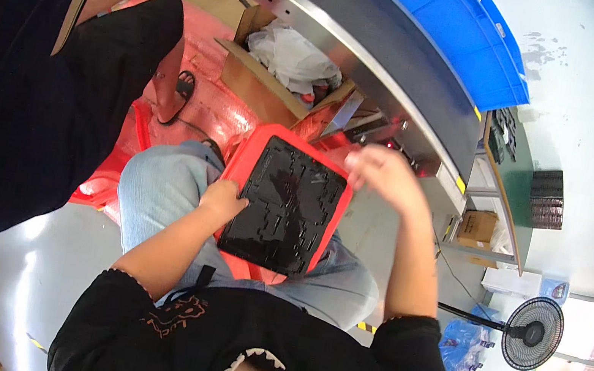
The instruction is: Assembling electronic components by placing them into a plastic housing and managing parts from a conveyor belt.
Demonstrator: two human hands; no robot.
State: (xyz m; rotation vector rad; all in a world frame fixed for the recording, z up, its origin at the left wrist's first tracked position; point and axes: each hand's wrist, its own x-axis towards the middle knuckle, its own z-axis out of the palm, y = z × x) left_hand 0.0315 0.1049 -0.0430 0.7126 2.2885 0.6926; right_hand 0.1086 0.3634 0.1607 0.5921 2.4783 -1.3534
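Observation:
A black plastic tray (286, 207) with small raised shapes across its face lies on a red stool-like support (265, 139) over my lap. My left hand (222, 201) is closed on the tray's left edge, thumb on top; its other fingers are mostly hidden. Off the tray's upper right corner, my right hand (389, 178) is raised with its fingers curled together. Whatever its fingertips may hold is too small to make out.
A dark conveyor belt (401, 55) with a metal edge runs ahead, bearing a blue crate (458, 33). Below stands a cardboard box (254, 87) with white plastic bags. Another person's leg (167, 85) is at left. A black fan (532, 333) stands at right.

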